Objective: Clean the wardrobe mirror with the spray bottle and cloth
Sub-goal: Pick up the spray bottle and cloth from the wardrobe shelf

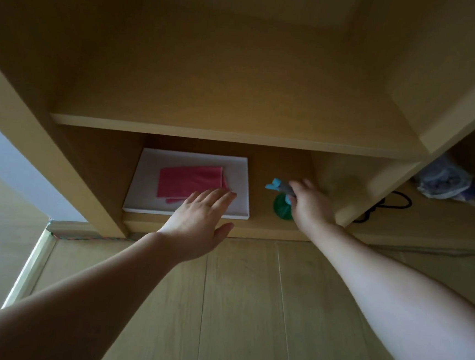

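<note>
While the left hand point(201, 219), fingers straight, hovers over the pink cloth point(190, 180), the right hand point(311, 203) curls fingers round the spray bottle point(281, 207); cleaning seems unstarted.

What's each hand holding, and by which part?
Right hand grips the green spray bottle at its neck, under the blue nozzle. Left hand holds nothing, open over the pink cloth.

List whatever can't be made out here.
All in the head view:
- Spray bottle: the right hand gripping it hides its neck.
- Pink cloth: left hand covers its near corner; contact unclear.
- Plastic bag: contents blurred, dim.
- Black cable: divider hides one end.
- Mirror: out of frame.
</note>
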Action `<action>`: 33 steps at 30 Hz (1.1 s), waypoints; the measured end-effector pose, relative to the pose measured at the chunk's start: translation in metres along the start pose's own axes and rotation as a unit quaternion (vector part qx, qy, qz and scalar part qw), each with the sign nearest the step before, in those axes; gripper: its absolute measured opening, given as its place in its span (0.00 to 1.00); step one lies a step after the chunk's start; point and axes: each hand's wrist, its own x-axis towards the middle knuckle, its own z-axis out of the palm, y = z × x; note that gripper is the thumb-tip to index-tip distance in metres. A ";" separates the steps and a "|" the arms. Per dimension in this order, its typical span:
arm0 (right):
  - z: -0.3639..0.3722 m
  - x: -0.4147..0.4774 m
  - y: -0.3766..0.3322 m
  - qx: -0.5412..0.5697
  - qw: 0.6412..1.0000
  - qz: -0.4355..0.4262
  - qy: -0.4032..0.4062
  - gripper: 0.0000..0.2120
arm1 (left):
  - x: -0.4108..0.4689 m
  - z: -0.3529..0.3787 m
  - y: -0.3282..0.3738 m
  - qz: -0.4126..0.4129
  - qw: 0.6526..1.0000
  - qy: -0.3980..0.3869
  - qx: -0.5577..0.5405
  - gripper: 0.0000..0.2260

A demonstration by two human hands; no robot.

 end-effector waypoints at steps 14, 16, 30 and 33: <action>0.006 -0.048 -0.083 0.137 0.936 -0.321 0.044 0.11 | -0.013 -0.023 -0.013 -0.029 0.998 0.042 -0.031 0.23; 0.005 -0.049 -0.091 0.146 0.928 -0.339 0.049 0.12 | -0.019 -0.026 -0.018 -0.042 0.998 0.034 -0.039 0.20; 0.014 -0.041 -0.105 0.227 0.908 -0.352 0.003 0.14 | -0.043 -0.028 -0.037 -0.051 0.995 0.026 -0.076 0.12; 0.019 -0.041 -0.114 0.250 0.896 -0.366 -0.010 0.13 | -0.049 -0.031 -0.044 -0.045 0.994 0.011 -0.097 0.13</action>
